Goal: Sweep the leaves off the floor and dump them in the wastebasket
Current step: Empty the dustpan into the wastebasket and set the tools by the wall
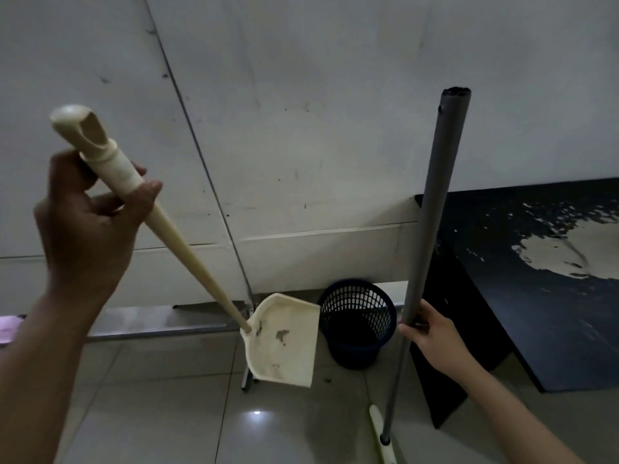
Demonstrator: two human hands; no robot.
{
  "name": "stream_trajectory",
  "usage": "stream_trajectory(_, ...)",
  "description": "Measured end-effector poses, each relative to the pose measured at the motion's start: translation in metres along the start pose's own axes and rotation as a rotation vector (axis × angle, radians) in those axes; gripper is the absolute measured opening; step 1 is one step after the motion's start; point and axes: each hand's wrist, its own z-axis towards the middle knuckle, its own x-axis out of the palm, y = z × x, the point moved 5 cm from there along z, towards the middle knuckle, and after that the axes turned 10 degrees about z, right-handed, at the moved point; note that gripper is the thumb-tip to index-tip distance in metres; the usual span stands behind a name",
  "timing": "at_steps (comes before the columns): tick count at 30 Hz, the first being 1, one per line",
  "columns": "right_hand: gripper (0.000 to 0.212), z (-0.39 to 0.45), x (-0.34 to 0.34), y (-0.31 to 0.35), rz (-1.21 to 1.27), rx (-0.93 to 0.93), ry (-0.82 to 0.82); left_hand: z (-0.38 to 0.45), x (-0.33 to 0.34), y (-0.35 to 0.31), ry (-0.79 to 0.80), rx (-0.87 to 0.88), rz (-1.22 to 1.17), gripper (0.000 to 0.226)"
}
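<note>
The left hand point(83, 229) has its grip closed round the top of the cream dustpan handle point(187, 246), holding the dustpan point(288, 339) tilted above the floor point(150, 396) with its open edge just beside the rim of the dark mesh wastebasket point(356, 323), which stands by the wall next to a black bench point(519, 296). Dark leaf bits point(281, 334) cling inside the pan, and the right hand point(432, 336) grips the grey broom pole point(432, 209), held upright

Dustpan point(284, 339) just left of wastebasket point(356, 321), table point(536, 296) right.
</note>
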Motion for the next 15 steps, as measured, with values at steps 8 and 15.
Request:
stream_trajectory(8,0.035,0.02,0.019,0.002,-0.025,0.018,-0.002,-0.044,0.01,0.02,0.053,-0.031,0.192,0.036)
stream_trajectory(15,0.03,0.046,0.046,0.016,-0.012,0.018,-0.003,-0.079,0.057,0.087,0.191,-0.139,0.237,0.046)
